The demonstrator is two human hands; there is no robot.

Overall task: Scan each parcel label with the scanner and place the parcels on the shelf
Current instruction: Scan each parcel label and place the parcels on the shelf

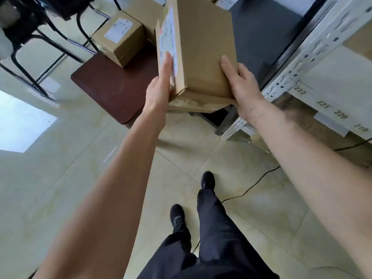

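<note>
I hold a brown cardboard parcel (201, 47) up in front of me, between both hands. Its white label (168, 37) faces left. My left hand (161, 85) presses flat against the label side with straight fingers. My right hand (243, 87) grips the near right corner, thumb on the upper face, its other fingers hidden behind the box. A second labelled parcel (118, 42) sits on the dark brown table (112, 87), with another box (146, 15) behind it. No scanner is in view.
The white metal shelf (298, 63) stands close on the right, with slot numbers 222 to 219 along its edge. Black chair legs (40, 43) fill the upper left. A black cable (249, 188) runs over the tiled floor near my feet.
</note>
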